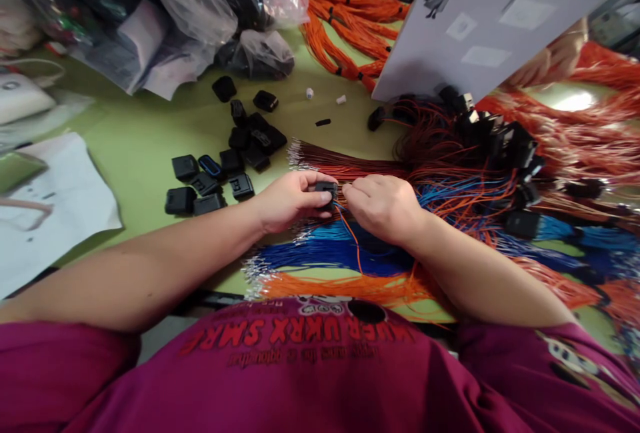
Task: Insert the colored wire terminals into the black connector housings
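The left hand (283, 205) pinches a black connector housing (325, 187) between thumb and fingers; beside the housing, the right hand (384, 208) curls closed, any held item hidden.

Clear plastic bags (200, 10) crowd the worktop (135, 143) at far left, a white sheet (80, 220) spreads out nearer, and there, far right, rises a pale panel (425, 53) with paper labels (526, 14) on its face!

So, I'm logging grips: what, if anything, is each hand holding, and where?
Left hand: a black connector, by its body. Right hand: cannot tell; its curled fingers hide any hold.
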Demonstrator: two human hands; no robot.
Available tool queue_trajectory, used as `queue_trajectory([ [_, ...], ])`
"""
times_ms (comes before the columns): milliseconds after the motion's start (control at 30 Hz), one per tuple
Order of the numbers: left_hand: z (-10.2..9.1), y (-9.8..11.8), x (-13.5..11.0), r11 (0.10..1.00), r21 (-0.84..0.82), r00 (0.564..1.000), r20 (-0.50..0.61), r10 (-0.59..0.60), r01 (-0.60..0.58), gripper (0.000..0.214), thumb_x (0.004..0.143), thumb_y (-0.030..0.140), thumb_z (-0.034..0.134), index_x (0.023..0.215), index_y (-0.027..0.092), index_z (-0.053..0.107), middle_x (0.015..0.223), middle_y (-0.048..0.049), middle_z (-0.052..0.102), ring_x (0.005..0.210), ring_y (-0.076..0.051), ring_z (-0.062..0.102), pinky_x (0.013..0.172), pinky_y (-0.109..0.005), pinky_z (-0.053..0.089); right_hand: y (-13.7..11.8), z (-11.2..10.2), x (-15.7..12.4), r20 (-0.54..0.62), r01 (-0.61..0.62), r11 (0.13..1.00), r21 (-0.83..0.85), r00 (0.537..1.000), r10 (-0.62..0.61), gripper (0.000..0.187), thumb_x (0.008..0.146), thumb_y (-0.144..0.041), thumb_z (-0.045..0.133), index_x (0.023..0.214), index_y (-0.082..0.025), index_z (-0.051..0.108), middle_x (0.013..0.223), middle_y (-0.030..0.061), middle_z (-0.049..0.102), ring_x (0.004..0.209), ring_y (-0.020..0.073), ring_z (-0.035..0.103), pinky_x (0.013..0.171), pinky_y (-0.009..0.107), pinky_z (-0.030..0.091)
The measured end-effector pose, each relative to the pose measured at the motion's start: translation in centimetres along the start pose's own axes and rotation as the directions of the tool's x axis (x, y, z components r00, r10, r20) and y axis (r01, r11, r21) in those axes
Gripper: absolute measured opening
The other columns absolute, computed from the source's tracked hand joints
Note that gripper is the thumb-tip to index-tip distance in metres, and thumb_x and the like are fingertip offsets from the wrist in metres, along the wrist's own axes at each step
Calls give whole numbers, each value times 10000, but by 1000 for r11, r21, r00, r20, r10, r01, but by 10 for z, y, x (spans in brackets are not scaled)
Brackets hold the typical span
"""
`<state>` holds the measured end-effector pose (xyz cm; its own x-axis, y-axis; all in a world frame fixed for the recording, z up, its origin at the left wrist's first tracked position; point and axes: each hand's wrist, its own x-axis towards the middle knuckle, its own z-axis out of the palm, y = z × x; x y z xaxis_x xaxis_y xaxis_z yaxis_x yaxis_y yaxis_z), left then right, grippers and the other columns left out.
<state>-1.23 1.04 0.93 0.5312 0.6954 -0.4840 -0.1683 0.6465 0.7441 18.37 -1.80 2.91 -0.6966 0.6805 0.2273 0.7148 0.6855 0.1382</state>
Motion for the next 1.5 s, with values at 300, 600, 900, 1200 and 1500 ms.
queue_trajectory([
  [300, 3, 0, -2, 997, 76, 999, -44, 8, -4, 378, 628, 33, 755, 975, 92, 616, 795, -37, 678, 589, -126, 663, 585, -268, 564, -1, 6, 3, 64, -1, 998, 66, 998, -3, 314, 917, -173, 351, 786, -152, 636, 656, 36, 606, 604, 140, 482, 567, 286, 250],
  [600, 3, -1, -3, 996, 83, 999, -50, -10, 14, 383, 633, 64, 766, 975, 98, 596, 766, -31, 675, 580, -115, 655, 561, -249, 562, -2, 3, 0, 93, 49, 996, 79, 994, -57, 318, 932, -187, 358, 754, -146, 618, 675, 44, 622, 628, 135, 501, 577, 297, 236],
  [900, 3, -2, -3, 988, 154, 998, -45, 37, -29, 344, 639, 63, 751, 939, 100, 586, 739, -16, 662, 568, -111, 646, 569, -255, 564, -4, 3, 2, 133, 3, 994, 108, 991, -17, 321, 929, -187, 350, 752, -150, 615, 671, 38, 619, 642, 131, 518, 582, 288, 243],
  [1200, 2, 2, -2, 997, -6, 996, -36, -78, 78, 317, 662, 38, 723, 942, 94, 586, 760, -37, 671, 579, -135, 667, 528, -245, 559, -2, -1, 1, 107, 103, 995, 17, 989, -105, 293, 928, -179, 363, 826, -145, 635, 698, 54, 639, 613, 147, 481, 556, 299, 195],
  [1500, 5, -2, -3, 998, 60, 999, -32, 11, -9, 373, 622, 54, 778, 941, 88, 589, 745, -38, 665, 582, -124, 654, 559, -262, 568, 0, 7, 5, 137, -136, 951, 278, 985, 101, 284, 893, -231, 426, 799, -136, 676, 744, 67, 679, 653, 139, 539, 598, 271, 298],
])
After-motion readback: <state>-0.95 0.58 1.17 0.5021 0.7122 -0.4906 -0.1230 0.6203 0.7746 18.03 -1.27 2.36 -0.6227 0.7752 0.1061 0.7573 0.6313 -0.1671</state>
